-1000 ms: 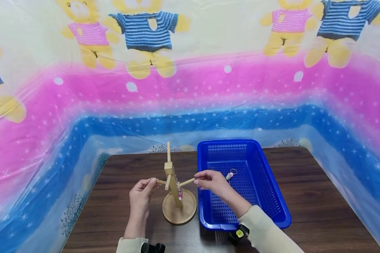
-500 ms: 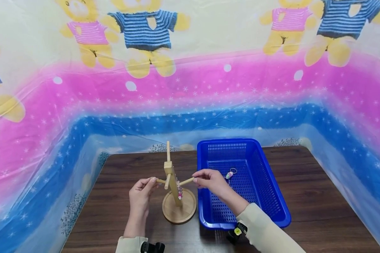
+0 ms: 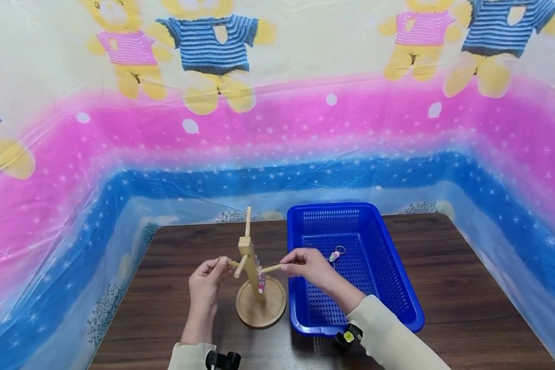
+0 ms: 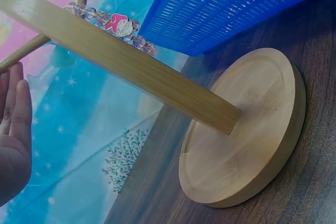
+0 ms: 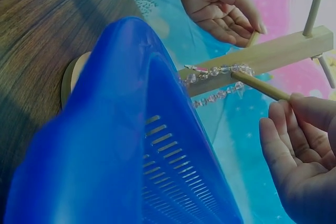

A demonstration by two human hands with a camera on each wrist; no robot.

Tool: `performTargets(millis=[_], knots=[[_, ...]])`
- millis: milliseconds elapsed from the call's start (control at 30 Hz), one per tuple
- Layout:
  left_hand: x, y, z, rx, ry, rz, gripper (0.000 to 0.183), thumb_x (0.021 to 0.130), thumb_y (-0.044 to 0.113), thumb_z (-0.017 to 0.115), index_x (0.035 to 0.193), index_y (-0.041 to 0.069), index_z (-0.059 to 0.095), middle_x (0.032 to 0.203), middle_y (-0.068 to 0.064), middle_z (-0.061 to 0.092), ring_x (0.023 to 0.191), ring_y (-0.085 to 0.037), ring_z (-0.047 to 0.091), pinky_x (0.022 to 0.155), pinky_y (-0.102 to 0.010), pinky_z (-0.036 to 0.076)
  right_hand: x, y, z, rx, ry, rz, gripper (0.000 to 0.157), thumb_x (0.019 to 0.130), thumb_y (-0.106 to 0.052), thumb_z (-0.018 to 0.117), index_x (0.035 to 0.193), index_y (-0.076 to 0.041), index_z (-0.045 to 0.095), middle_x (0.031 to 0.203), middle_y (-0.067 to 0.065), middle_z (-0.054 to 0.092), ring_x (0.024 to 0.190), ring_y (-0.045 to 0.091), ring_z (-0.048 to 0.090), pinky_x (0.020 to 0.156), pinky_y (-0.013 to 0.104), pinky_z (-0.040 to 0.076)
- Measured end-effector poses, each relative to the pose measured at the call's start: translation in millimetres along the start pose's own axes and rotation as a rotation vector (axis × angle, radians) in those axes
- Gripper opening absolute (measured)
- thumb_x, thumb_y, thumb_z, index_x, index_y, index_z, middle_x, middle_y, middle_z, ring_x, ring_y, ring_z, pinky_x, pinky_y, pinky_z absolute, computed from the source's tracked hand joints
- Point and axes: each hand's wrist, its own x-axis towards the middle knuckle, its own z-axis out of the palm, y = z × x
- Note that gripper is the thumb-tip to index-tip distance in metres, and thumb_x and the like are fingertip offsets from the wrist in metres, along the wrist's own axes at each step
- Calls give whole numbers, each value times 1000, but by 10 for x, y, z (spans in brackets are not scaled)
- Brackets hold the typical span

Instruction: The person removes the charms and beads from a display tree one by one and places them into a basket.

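Note:
A wooden peg stand (image 3: 254, 267) with a round base (image 3: 261, 313) stands upright on the table, its pegs sticking out from the post. My left hand (image 3: 205, 282) pinches the tip of the left peg (image 5: 253, 38) between thumb and fingers. On the other side, my right hand (image 3: 311, 267) pinches the end of the right peg (image 5: 262, 85). A bracelet of clear pinkish beads (image 3: 261, 282) hangs on that right peg, close to the post. Its pink-and-white charm (image 4: 121, 24) shows in the left wrist view. Behind the post there, a pale teal shape (image 4: 62, 56) is partly hidden.
Just right of the stand sits a blue plastic basket (image 3: 400, 277), its rim beneath my right forearm. Inside lies a keychain (image 3: 335, 256) with pastel beads and a metal ring. A printed cloth (image 3: 277, 128) closes off the back and sides of the dark wooden table (image 3: 166, 308).
The stand's upper part has turned slightly: the front peg's tip swung left and the back peg's tip a little right. Both hands keep hold of their pegs, almost unmoved.

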Motion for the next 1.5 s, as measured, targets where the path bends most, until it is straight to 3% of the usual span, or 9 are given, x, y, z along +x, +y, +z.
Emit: performTargets(millis=[233,533,767,967,1100,1500], knots=[[70,8,54,55,34,-45,37,97,-6,61,72,19,71,73,11,76,68,0,72,68,-14,62,-31,-37,-23,-15,-66,-31,16,94,-4,70,103,10,71,90,15,74,75,7,66,77,31,66],[162,6,105,195,63,-69,37,97,3,67,67,26,72,70,18,73,67,4,69,62,-9,55,-35,-53,-15,-72,-162,-88,14,93,-4,72,99,9,71,95,29,74,77,8,69,75,31,66],[226,18,152,209,14,-92,34,97,5,68,70,25,72,71,16,73,64,2,69,64,-14,61,-44,-39,-3,-90,-231,-97,14,94,-5,71,99,8,72,95,24,76,76,3,68,78,36,67],[272,11,202,201,-24,-98,33,97,4,67,71,22,71,76,17,73,62,2,68,63,-14,61,-46,-37,45,-69,-279,-108,14,94,-3,70,99,10,71,94,26,74,74,0,68,77,28,67],[299,-13,222,177,-56,-101,34,98,1,64,72,21,71,80,17,74,66,1,70,68,-13,63,-57,-36,95,-59,-301,-103,13,95,-2,70,99,10,71,94,27,74,75,-1,69,78,32,68],[375,-43,298,246,-108,-114,36,99,-1,61,73,23,71,71,13,71,64,1,68,67,-12,62,-104,-13,266,21,-299,-148,15,93,0,70,99,14,69,97,35,72,74,3,71,74,20,65]])
